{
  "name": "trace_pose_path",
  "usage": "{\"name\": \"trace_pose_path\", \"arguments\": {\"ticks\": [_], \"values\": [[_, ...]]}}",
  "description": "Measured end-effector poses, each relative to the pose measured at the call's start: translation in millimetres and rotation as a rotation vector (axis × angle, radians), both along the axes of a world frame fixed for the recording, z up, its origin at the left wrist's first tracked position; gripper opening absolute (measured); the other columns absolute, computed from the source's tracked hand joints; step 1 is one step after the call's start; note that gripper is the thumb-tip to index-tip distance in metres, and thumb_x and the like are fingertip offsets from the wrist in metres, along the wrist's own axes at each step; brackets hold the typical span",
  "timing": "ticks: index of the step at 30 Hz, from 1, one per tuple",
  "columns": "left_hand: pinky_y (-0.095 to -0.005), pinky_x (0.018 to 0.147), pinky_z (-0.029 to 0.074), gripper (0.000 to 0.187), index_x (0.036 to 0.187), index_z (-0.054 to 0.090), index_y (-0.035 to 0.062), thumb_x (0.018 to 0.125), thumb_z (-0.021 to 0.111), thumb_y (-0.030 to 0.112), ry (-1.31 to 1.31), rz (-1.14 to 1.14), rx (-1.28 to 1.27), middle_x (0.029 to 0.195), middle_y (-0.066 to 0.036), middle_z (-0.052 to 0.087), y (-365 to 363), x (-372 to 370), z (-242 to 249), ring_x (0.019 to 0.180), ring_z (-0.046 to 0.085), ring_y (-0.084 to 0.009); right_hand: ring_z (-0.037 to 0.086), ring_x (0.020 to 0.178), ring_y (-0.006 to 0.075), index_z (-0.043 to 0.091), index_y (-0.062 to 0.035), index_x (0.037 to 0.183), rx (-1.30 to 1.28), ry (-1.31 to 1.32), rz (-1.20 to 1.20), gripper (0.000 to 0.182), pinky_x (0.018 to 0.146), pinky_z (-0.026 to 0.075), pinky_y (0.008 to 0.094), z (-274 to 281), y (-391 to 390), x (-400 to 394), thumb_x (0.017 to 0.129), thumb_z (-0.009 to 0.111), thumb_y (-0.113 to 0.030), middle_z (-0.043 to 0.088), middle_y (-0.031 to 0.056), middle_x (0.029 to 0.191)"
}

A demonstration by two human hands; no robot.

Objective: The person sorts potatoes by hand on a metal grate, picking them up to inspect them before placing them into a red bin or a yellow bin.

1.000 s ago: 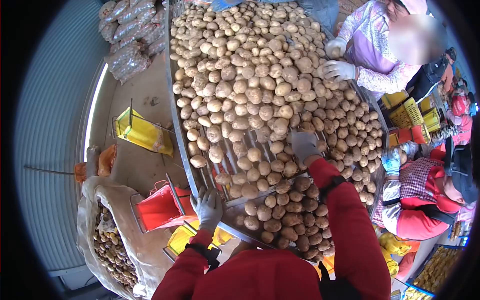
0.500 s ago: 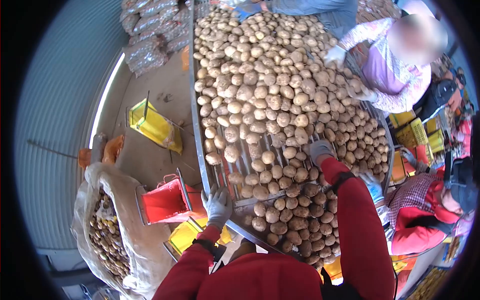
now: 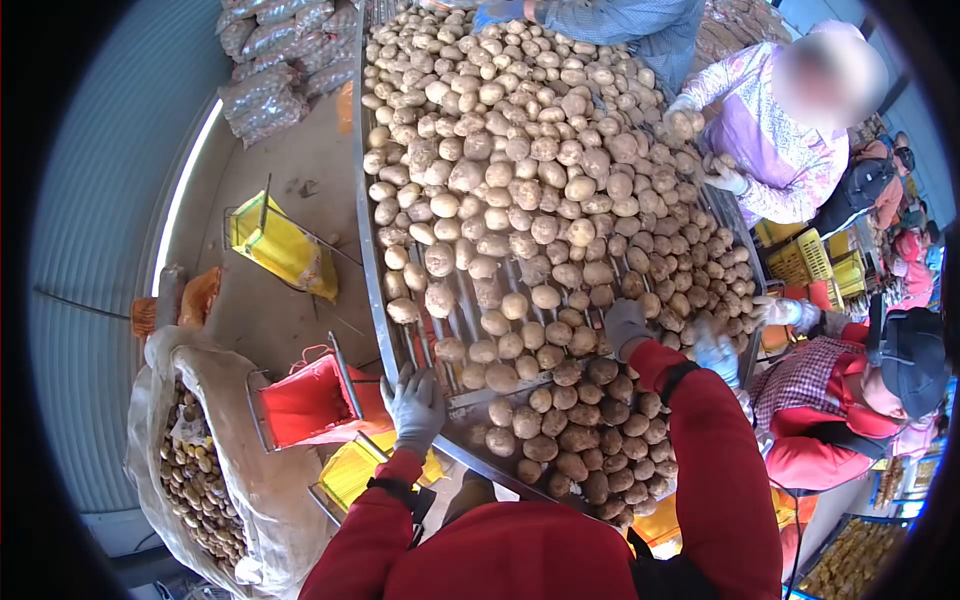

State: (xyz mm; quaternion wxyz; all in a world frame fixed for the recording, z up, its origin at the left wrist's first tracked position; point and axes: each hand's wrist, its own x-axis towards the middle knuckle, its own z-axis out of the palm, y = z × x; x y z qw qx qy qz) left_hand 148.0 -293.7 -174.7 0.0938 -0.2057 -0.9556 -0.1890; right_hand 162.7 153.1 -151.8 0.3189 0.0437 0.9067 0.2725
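My left hand (image 3: pixel 414 406), in a light grey glove, lies with its fingers spread on the near left metal rim of the sorting table (image 3: pixel 374 290). My right hand (image 3: pixel 626 324), in a darker grey glove, reaches over the middle of the table and lies against the potatoes, its fingers loosely extended and partly hidden; I see nothing gripped in it. Many dusty potatoes (image 3: pixel 520 190) cover the table. Bare metal rollers (image 3: pixel 465 310) show between some of them. Below my right forearm, more potatoes (image 3: pixel 570 430) fill the near end of the table.
To the left stand a red bin (image 3: pixel 305 405), yellow bins (image 3: pixel 285 245) and a large white sack (image 3: pixel 270 470) holding small potatoes. Full mesh sacks (image 3: pixel 265 100) are stacked behind. Co-workers stand along the right side; one gloved hand (image 3: pixel 715 355) is close to my right arm.
The view has shifted, so the table appears slightly further left. My right hand has moved a little nearer over the potatoes. My left hand stays on the rim. A co-worker across now holds a potato.
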Motion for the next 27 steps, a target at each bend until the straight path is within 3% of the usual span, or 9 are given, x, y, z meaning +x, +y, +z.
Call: {"name": "trace_pose_path", "arguments": {"ticks": [1, 4, 10, 14, 18, 22, 27], "values": [[-0.0689, 0.120, 0.025, 0.031, 0.123, 0.074, 0.0146, 0.096, 0.067, 0.028, -0.003, 0.016, 0.000, 0.128, -0.005, 0.074, 1, 0, 2, 0.138, 0.056, -0.0302, 0.075, 0.106, 0.0255, 0.079, -0.0138, 0.120, -0.034, -0.014, 0.010, 0.027, 0.083, 0.059, 0.0415, 18, -4, 0, 0.097, 0.066, -0.020, 0.078, 0.0068, 0.107], [-0.0687, 0.120, 0.025, 0.030, 0.122, 0.073, 0.0148, 0.096, 0.066, 0.028, 0.000, 0.028, 0.016, 0.126, -0.005, 0.074, 0, -1, 0, 0.137, 0.057, -0.0305, 0.075, 0.105, 0.0269, 0.074, -0.0093, 0.122, -0.137, 0.330, -0.173, 0.027, 0.084, 0.060, 0.0425, -38, 17, 8, 0.098, 0.065, -0.017, 0.075, 0.0095, 0.109], [-0.0726, 0.118, 0.026, 0.029, 0.122, 0.072, 0.0161, 0.096, 0.066, 0.027, -0.026, 0.009, 0.013, 0.126, -0.003, 0.073, -1, -1, 2, 0.138, 0.055, -0.0283, 0.075, 0.103, 0.0359, 0.069, -0.0115, 0.117, -0.405, 0.279, -0.310, 0.021, 0.087, 0.060, 0.0516, -6, 20, 18, 0.098, 0.060, -0.014, 0.073, 0.0179, 0.109], [-0.0719, 0.119, 0.025, 0.030, 0.122, 0.071, 0.0162, 0.095, 0.066, 0.027, 0.007, -0.006, 0.025, 0.124, -0.004, 0.073, -3, -2, -4, 0.137, 0.055, -0.0292, 0.073, 0.107, 0.0415, 0.068, -0.0085, 0.116, -0.566, 0.490, -0.253, 0.025, 0.088, 0.059, 0.0521, 30, 26, 57, 0.096, 0.060, -0.021, 0.074, 0.0244, 0.109], [-0.0695, 0.120, 0.025, 0.031, 0.124, 0.071, 0.0144, 0.096, 0.066, 0.025, -0.018, -0.011, 0.012, 0.126, -0.005, 0.073, -2, 2, 3, 0.137, 0.056, -0.0297, 0.072, 0.111, 0.0393, 0.069, -0.0102, 0.115, -0.439, 0.441, -0.567, 0.026, 0.093, 0.057, 0.0521, 34, 56, 84, 0.099, 0.057, -0.027, 0.075, 0.0199, 0.113], [-0.0687, 0.121, 0.024, 0.031, 0.125, 0.072, 0.0144, 0.097, 0.065, 0.025, 0.000, 0.014, -0.007, 0.127, -0.005, 0.073, 2, -2, -1, 0.138, 0.056, -0.0296, 0.071, 0.107, 0.0426, 0.069, -0.0104, 0.113, -0.471, 0.627, -0.563, 0.028, 0.092, 0.056, 0.0534, 59, 52, 78, 0.096, 0.061, -0.031, 0.074, 0.0202, 0.110], [-0.0687, 0.121, 0.023, 0.030, 0.124, 0.072, 0.0151, 0.097, 0.064, 0.027, -0.014, 0.018, -0.025, 0.128, -0.004, 0.073, 1, 0, -1, 0.138, 0.055, -0.0288, 0.071, 0.103, 0.0438, 0.067, -0.0136, 0.121, -0.442, 0.609, -0.419, 0.036, 0.089, 0.055, 0.0539, 12, 41, 69, 0.092, 0.068, -0.034, 0.074, 0.0199, 0.104]]}}
